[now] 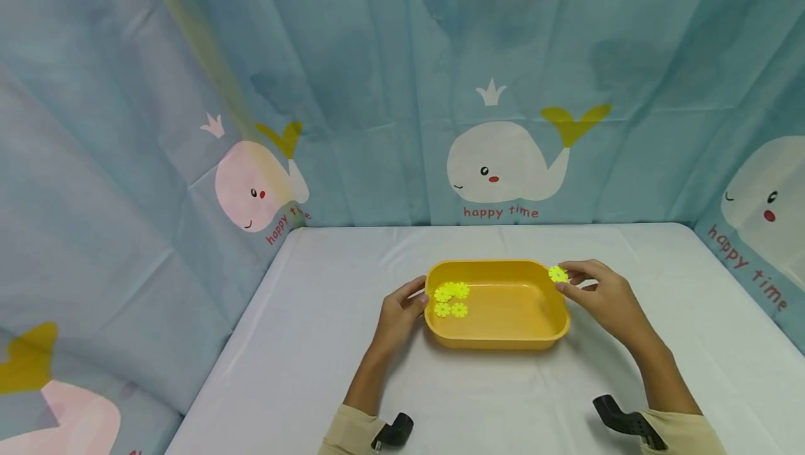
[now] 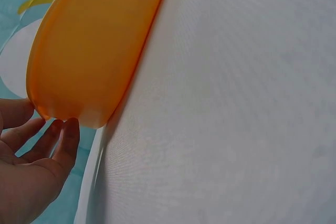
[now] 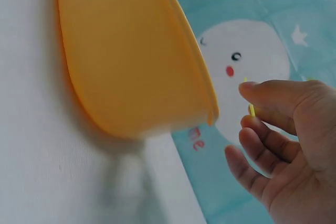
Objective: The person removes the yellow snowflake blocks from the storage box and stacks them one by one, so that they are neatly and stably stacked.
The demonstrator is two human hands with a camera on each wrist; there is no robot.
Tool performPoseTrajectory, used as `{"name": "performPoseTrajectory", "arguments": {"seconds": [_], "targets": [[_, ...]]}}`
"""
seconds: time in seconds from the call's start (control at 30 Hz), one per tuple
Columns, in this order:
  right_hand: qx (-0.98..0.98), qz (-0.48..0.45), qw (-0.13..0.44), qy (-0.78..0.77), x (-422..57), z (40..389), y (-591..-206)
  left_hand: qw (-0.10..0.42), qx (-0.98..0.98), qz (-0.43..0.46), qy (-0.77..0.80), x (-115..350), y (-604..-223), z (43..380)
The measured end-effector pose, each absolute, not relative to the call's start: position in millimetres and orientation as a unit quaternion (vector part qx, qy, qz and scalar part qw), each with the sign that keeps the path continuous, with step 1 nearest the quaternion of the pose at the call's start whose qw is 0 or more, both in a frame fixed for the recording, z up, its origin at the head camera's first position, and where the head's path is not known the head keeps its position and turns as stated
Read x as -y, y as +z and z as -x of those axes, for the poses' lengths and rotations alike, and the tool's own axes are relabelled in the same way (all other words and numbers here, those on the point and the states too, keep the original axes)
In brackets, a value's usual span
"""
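1. Flower piece: small, yellow and held up beside the upper right corner of the tray, close to the rim. The right wrist view shows it nearly edge-on, with a gap between it and the rim.
2. My right hand pinches it narrowly between thumb and fingertips; the other fingers are loosely bent.
3. I judge the step in hand to be carrying one piece at the tray's edge. I cannot tell whether it is on its way in or out.
4. Either way, I think the next move calls for a light, firm pinch and enough height to clear the rim, since the piece is thin and could slip.
5. The yellow tray sits upright. At least five matching flower pieces lie inside, gathered at its left end; some in the upper row seem to overlap, so I can't be sure of the count.
6. My left hand holds that left end, fingertips touching its outside, probably to steady it.
7. Under the tray lies a white cloth; behind stands a blue curtain printed with whales.
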State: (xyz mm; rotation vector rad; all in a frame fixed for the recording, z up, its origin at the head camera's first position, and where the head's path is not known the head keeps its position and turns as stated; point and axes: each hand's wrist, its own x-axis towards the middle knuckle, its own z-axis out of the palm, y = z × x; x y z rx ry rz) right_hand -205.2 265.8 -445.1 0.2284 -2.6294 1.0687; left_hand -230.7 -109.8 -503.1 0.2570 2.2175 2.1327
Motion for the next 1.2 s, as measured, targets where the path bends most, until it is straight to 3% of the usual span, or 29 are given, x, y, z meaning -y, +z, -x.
{"name": "performPoseTrajectory", "arguments": {"seconds": [0.4, 1.2], "targets": [[0.916, -0.048, 0.154, 0.368, -298.1, 200.0, -462.4, 0.028, -0.715, -0.084, 0.693, 109.3, -501.0, 232.2], [0.943, 0.030, 0.013, 0.331, -323.7, 205.7, -486.6, 0.036, -0.707, -0.083, 0.702, 110.0, -500.7, 229.3]]}}
